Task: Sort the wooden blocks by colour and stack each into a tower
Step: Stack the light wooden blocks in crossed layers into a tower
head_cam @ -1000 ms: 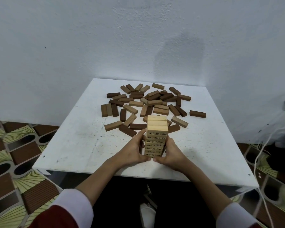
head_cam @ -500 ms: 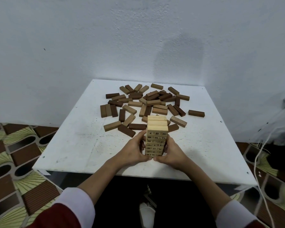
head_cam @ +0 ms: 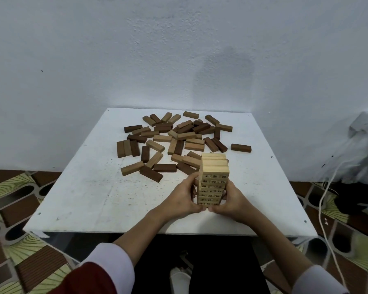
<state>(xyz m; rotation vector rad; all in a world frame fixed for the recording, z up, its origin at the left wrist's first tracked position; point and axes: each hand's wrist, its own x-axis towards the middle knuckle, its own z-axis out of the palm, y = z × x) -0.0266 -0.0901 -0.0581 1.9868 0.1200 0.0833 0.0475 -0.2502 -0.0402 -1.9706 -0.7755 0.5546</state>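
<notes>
The grip of both hands, left hand (head_cam: 182,197) and right hand (head_cam: 232,198), stays cupped round the pale numbered tower (head_cam: 214,178) near the worktop (head_cam: 83,194) front; nothing shifted, so the brown blocks (head_cam: 170,141) remain unsorted.

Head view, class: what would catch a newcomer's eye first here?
The pale numbered tower near the front of the white table, with the left hand and right hand cupped round its base. Behind it lies a scatter of brown blocks, light and dark mixed.
</notes>
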